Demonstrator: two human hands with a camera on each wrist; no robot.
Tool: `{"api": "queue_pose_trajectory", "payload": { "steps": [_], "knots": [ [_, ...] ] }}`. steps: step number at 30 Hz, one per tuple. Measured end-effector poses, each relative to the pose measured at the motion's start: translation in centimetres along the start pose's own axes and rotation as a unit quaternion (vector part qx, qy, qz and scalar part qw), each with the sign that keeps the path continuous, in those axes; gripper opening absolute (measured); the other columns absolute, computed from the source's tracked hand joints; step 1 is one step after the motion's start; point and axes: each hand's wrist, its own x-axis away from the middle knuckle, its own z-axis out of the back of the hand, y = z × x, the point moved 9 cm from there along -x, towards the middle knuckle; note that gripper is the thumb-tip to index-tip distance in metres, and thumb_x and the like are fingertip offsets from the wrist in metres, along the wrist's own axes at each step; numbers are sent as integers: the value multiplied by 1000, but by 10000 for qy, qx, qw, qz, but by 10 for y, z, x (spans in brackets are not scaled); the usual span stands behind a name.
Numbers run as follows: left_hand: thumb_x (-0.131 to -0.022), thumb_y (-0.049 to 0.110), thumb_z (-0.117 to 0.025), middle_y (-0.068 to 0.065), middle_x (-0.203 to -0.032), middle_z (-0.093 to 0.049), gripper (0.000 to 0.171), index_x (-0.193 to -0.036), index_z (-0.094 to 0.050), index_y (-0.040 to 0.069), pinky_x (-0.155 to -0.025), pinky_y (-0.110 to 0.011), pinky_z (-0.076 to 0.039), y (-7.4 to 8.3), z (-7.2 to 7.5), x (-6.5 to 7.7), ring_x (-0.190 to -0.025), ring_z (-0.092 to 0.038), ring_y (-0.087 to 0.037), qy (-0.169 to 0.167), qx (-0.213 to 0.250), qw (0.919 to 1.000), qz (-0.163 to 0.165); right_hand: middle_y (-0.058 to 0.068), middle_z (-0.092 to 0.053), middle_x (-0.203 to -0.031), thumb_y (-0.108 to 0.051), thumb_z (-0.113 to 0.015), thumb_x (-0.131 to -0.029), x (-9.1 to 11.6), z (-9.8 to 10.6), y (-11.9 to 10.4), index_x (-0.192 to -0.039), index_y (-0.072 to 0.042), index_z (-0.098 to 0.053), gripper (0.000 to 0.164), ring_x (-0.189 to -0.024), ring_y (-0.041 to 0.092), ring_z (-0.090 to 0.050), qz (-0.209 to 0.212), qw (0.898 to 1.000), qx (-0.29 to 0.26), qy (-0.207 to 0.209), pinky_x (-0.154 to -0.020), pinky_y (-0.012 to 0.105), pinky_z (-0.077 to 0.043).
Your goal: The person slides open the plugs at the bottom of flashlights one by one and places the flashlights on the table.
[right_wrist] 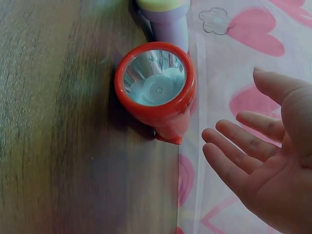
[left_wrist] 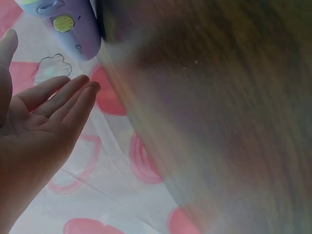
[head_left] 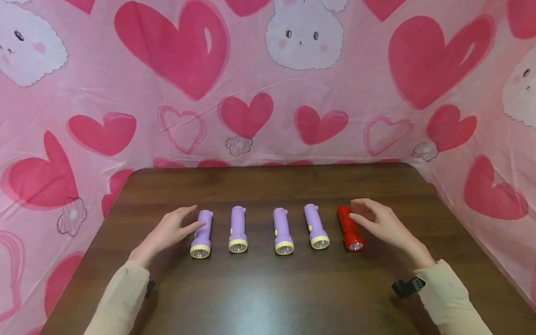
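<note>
Two bare hands of yours reach over the table, each at one end of a row of five flashlights. Your left hand is loosely extended, thumb parted from the fingers, grasping nothing. It is just beside the leftmost purple flashlight; from the head view the thumb overlaps its edge, while your left wrist view shows a gap between fingertips and barrel. Your right hand is spread in the same relaxed way, also without a grip, just to the right of the red flashlight, and your right wrist view shows its fingers apart from it.

Between these two lie the second purple flashlight, the third purple flashlight and the fourth purple flashlight. All five rest on their sides, lenses toward you, and each purple one has a pale yellow rim.

Farther out, your beige sleeves end near a black wrist device on the right. Under everything is the dark wooden table, and behind it hangs a pink backdrop with hearts and rabbits.
</note>
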Motion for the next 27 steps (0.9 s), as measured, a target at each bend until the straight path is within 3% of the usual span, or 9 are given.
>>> {"api": "queue_pose_trajectory", "payload": {
  "steps": [9, 27],
  "knots": [
    [-94, 42, -65, -28, -143, -52, 71, -142, -46, -8, -109, -60, -41, 3, 0, -6, -133, -50, -45, 104, 73, 9998, -133, 20, -63, -132, -30, -66, -95, -4, -5, -7, -134, -5, -55, 47, -115, 34, -66, 40, 9999, -88, -97, -96, 48, -53],
    [-94, 34, -68, -30, -139, -55, 65, -139, -50, -9, -102, -54, -48, 1, -5, -13, -125, -58, -43, 0, 332, 9991, -248, 17, -66, -127, -30, -66, -96, -15, -15, -24, -132, -7, -57, 44, -113, 31, -66, 233, 9994, -100, -227, -95, 50, -54]
  ]
}}
